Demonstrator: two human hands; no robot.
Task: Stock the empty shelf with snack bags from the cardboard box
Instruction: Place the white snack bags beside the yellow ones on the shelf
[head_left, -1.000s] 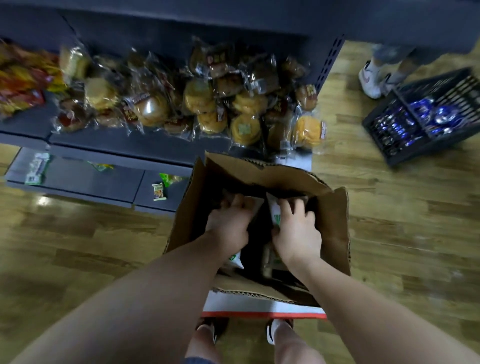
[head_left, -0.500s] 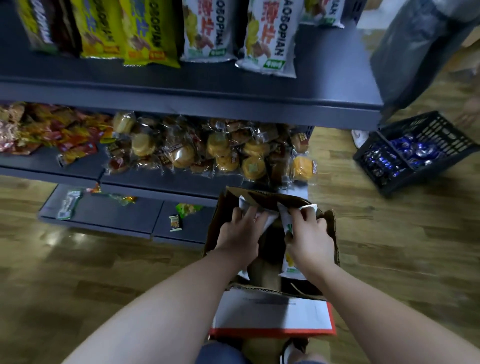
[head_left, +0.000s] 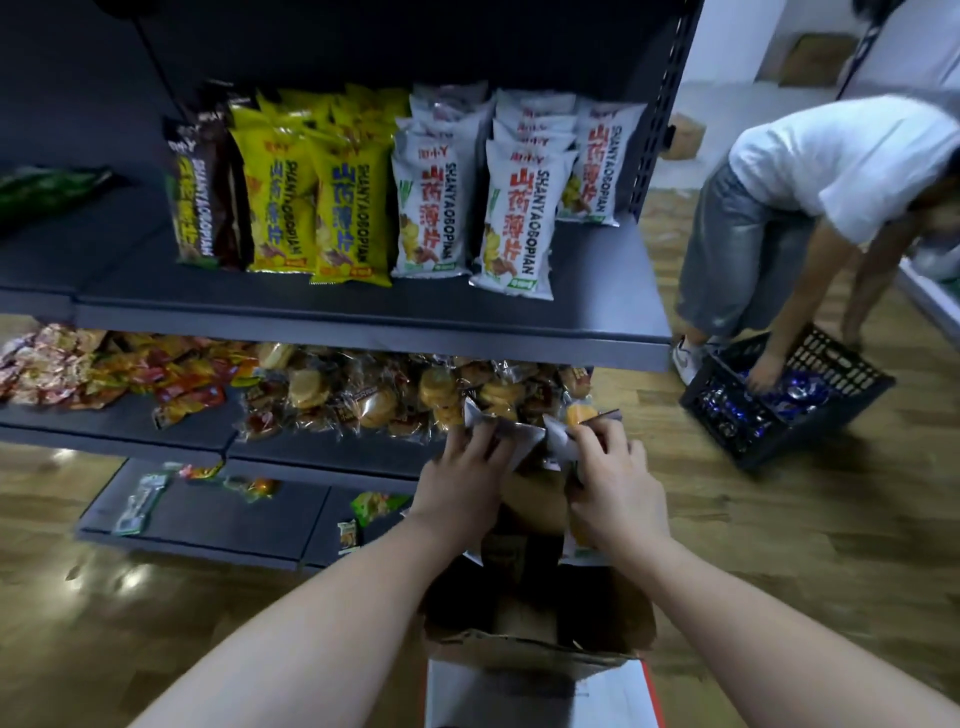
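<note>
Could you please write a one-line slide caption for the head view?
Both hands, left hand and right hand, lift snack bags from the cardboard box toward the shelf.

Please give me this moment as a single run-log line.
phase: lifting bags | left hand: holds snack bag | right hand: holds second bag | cardboard box: below hands | shelf: part stocked

Matt cardboard box (head_left: 535, 642), glossy wood floor (head_left: 753, 530)
</note>
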